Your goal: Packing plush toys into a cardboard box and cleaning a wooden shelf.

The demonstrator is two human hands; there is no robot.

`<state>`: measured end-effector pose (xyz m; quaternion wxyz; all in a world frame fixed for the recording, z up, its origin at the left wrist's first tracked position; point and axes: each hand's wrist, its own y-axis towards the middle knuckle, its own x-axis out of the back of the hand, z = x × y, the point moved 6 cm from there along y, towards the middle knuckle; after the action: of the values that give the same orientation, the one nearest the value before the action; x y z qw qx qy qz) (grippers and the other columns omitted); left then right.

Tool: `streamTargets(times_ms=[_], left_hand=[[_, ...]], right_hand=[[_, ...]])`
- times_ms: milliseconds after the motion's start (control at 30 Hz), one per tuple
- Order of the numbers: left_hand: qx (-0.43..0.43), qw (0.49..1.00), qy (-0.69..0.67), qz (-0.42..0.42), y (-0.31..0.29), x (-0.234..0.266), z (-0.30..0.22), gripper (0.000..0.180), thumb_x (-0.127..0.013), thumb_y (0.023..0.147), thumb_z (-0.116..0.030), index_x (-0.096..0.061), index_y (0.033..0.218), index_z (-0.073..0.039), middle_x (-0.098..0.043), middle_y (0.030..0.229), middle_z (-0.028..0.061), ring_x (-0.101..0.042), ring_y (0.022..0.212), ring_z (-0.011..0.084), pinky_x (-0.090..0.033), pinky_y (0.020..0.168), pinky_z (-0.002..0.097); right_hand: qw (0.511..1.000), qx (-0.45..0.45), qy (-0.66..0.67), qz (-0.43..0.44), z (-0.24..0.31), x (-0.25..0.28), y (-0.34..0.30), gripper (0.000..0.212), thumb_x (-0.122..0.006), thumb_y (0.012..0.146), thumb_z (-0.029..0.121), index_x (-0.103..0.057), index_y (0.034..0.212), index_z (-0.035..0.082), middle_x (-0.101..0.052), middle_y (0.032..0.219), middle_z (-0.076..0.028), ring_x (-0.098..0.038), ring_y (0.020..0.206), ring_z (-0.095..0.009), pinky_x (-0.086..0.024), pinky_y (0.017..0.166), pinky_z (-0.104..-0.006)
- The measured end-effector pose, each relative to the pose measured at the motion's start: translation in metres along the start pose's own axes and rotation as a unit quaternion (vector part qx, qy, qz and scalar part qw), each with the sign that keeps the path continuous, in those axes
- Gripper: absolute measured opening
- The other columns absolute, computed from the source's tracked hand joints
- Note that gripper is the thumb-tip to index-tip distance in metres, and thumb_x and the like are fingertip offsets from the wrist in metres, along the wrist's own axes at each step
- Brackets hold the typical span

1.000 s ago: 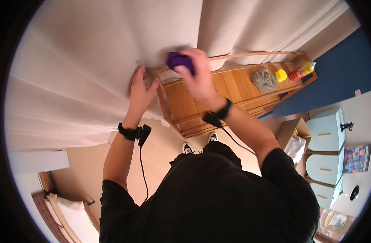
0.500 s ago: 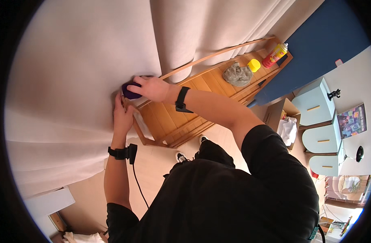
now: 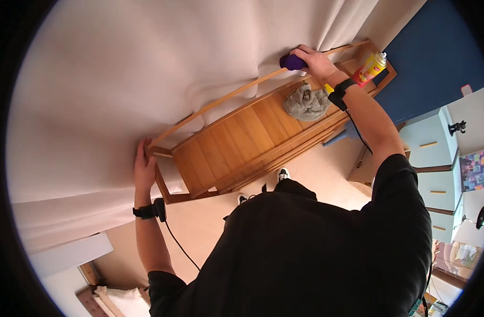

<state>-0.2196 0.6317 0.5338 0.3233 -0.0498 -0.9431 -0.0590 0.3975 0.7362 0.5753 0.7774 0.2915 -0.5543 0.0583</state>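
My right hand (image 3: 317, 64) is closed on a bunched dark purple cloth (image 3: 293, 62), pressed against the thin top rail of a wooden shelf unit (image 3: 221, 142) near its far right end. At the shelf's left end, my left hand (image 3: 144, 170) grips the corner of the frame, its fingertips by the end of the rail. On the shelf board lies a crumpled grey-brown cloth (image 3: 307, 103). A yellow cap (image 3: 328, 88) beside it is mostly hidden by my right wrist. The red and yellow spray can (image 3: 370, 69) stands at the right end.
Pale curtains (image 3: 120, 63) hang right behind the shelf and touch its rail. A dark blue panel (image 3: 437, 58) rises past its right end. Light blue drawers (image 3: 429, 145) and a cardboard box (image 3: 361, 165) stand to the right. Black cords run from both wrist straps.
My right hand has travelled with the purple cloth from the shelf's left corner along the rail to the right. My left hand has stayed at the left corner.
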Motion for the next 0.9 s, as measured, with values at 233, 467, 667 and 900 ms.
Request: streamTargets(times_ms=[233,467,667,900], left_hand=[[0.013,0.988,0.154,0.032,0.001,0.004,0.014,0.061,-0.042,0.103,-0.002,-0.026,0.162,-0.001,-0.040,0.163,0.0215,-0.040,0.151,0.0329,-0.033,0.122,0.0406],[0.116,0.953,0.261,0.100,0.003,0.007,0.016,0.066,-0.041,0.110,-0.014,-0.005,0.166,-0.009,-0.063,0.131,0.0239,-0.068,0.111,0.0383,-0.055,0.096,0.0453],[0.176,0.953,0.229,0.096,-0.003,0.001,0.013,0.069,-0.040,0.110,-0.014,-0.001,0.167,-0.013,-0.070,0.095,0.0172,-0.073,0.075,0.0305,-0.060,0.071,0.0429],[0.252,0.923,0.264,0.121,0.008,-0.010,-0.012,0.074,-0.041,0.108,-0.013,0.004,0.166,-0.009,-0.070,0.106,0.0241,-0.073,0.077,0.0316,-0.059,0.072,0.0444]], right_hand=[[0.986,0.142,0.009,-0.081,0.089,-0.032,0.019,0.017,-0.063,0.086,0.013,-0.062,0.103,0.012,-0.059,0.109,-0.010,-0.063,0.103,-0.032,-0.056,0.088,-0.0422],[0.993,0.115,0.003,-0.032,0.033,-0.037,0.011,0.022,-0.062,0.086,0.010,-0.059,0.108,0.010,-0.060,0.108,-0.011,-0.067,0.100,-0.032,-0.058,0.083,-0.0431],[0.998,-0.034,-0.059,-0.016,-0.080,0.016,-0.024,0.023,-0.063,0.087,0.013,-0.067,0.109,0.016,-0.067,0.109,-0.007,-0.070,0.104,-0.031,-0.056,0.089,-0.0440],[0.966,-0.173,-0.192,-0.001,-0.114,0.021,-0.031,0.023,-0.066,0.088,0.017,-0.073,0.110,0.018,-0.070,0.108,-0.006,-0.069,0.107,-0.029,-0.049,0.098,-0.0437]])
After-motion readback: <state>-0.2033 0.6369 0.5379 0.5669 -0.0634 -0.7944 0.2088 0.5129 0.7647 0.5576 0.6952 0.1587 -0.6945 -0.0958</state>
